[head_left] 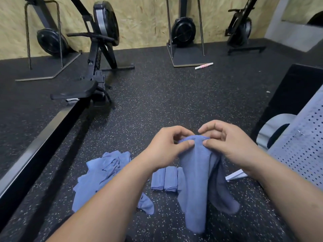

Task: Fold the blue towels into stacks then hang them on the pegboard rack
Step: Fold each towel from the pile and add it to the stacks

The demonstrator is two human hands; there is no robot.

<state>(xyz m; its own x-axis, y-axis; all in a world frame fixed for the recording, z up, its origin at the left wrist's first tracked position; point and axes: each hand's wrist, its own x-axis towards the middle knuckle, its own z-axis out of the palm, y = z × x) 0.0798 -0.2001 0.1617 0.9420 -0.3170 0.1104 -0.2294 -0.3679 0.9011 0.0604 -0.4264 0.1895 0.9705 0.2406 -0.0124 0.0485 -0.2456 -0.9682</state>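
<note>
A blue towel (197,180) hangs in the air above the speckled floor, held by its top edge. My left hand (166,147) pinches that edge on the left and my right hand (227,142) pinches it on the right, thumbs close together. Behind the hanging towel, folded blue towels (165,180) lie side by side on the floor. A loose heap of unfolded blue towels (103,173) lies to the left, partly hidden by my left forearm. The grey pegboard rack (304,149) stands at the right edge.
A rowing machine (94,67) and its long rail (35,151) run along the left. Upright rowers (183,32) lean on the far plywood wall. A pink and white stick (204,66) lies on the floor. A black box (293,91) sits at the right.
</note>
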